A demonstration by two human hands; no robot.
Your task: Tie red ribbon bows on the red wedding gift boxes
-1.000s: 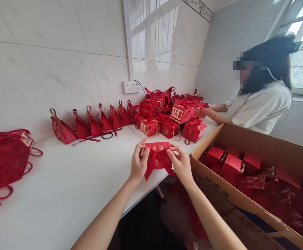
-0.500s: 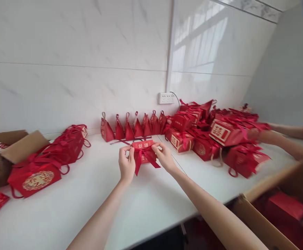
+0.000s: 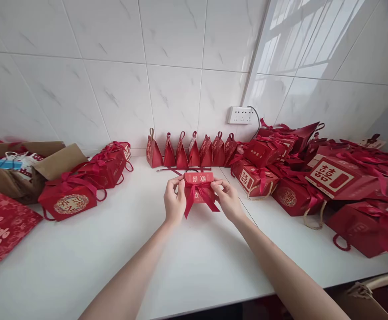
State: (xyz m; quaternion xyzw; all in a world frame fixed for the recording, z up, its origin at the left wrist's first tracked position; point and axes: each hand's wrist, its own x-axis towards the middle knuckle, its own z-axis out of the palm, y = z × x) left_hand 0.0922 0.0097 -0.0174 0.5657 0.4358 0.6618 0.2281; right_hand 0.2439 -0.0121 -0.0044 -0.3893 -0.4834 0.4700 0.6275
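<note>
Both my hands hold a small red gift box [image 3: 199, 178] with gold characters, above the middle of the white table. A dark red ribbon bow [image 3: 199, 192] is tied across its front, its two tails hanging down. My left hand [image 3: 175, 202] grips the box's left side, thumb toward me. My right hand [image 3: 229, 201] grips the right side with thumb and fingertips. The backs of the fingers hide the box's side edges. Just behind it, a loose dark red ribbon [image 3: 172, 170] lies on the table.
Several tall pointed red boxes [image 3: 181, 153] with loops line the tiled wall. Ribboned red gift boxes [image 3: 257, 178] are heaped at right; more boxes [image 3: 76, 200] stand left beside an open cardboard carton [image 3: 61, 162]. A power strip [image 3: 241, 115] is on the wall.
The view has turned left, so things sit further right in it. Another person's arms at the right have gone out of view. My hands still hold the gift box.
</note>
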